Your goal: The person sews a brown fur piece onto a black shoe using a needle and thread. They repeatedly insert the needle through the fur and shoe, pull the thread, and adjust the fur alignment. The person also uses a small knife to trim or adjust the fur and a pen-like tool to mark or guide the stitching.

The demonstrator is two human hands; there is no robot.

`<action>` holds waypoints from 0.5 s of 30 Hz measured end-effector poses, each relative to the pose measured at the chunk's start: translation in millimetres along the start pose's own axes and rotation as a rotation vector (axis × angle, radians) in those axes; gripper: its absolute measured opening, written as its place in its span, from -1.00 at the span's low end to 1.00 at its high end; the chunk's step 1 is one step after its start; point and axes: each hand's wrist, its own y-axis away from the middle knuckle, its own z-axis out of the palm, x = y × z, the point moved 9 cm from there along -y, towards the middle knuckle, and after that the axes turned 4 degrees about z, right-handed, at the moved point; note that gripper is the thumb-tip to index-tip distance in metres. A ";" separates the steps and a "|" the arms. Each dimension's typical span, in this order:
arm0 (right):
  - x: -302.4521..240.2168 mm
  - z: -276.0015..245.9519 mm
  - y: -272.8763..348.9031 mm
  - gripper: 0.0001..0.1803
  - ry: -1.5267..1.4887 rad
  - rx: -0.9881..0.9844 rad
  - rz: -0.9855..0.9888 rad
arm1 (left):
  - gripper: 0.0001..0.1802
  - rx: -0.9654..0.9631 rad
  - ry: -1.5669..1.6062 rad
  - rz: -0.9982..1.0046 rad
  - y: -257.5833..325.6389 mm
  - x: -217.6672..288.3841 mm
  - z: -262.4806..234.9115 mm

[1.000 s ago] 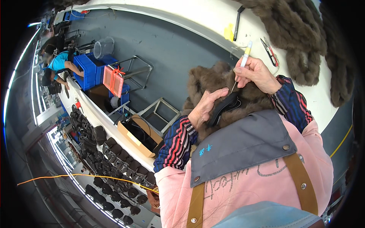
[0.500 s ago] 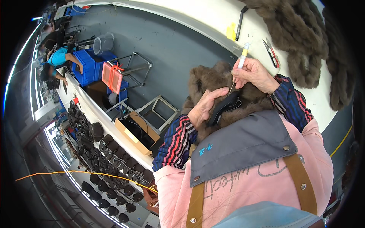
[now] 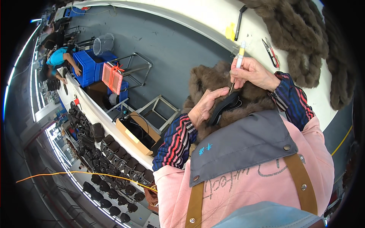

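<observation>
Brown fur piece: left hand grasps it beside the black band; right hand pinches the white-handled awl-like tool. Steer its tip clear of the left hand.

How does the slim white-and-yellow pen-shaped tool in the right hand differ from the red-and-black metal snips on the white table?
The pen-shaped tool is gripped in the right hand; the snips lie on the white table. The tool is tilted, tip down; the snips lie flat. The tool has one thin tip; the snips, two arms. Both are slender hand tools.
</observation>
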 end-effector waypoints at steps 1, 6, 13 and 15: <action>-3.5 2.0 -1.0 -0.80 0.011 -0.011 -0.006 | 0.00 -0.006 -0.002 -0.008 -1.4 1.3 0.7; -8.7 16.1 -7.5 -0.80 0.011 -0.100 0.085 | -0.25 0.055 0.038 0.096 -2.2 6.6 -0.2; 4.7 30.9 -9.4 -0.82 0.185 -0.306 0.175 | -0.32 0.104 0.116 -0.430 0.3 -29.0 14.7; 2.8 30.6 -3.4 -0.81 0.145 -0.291 0.181 | -0.26 0.062 0.041 -0.176 1.5 -23.1 15.3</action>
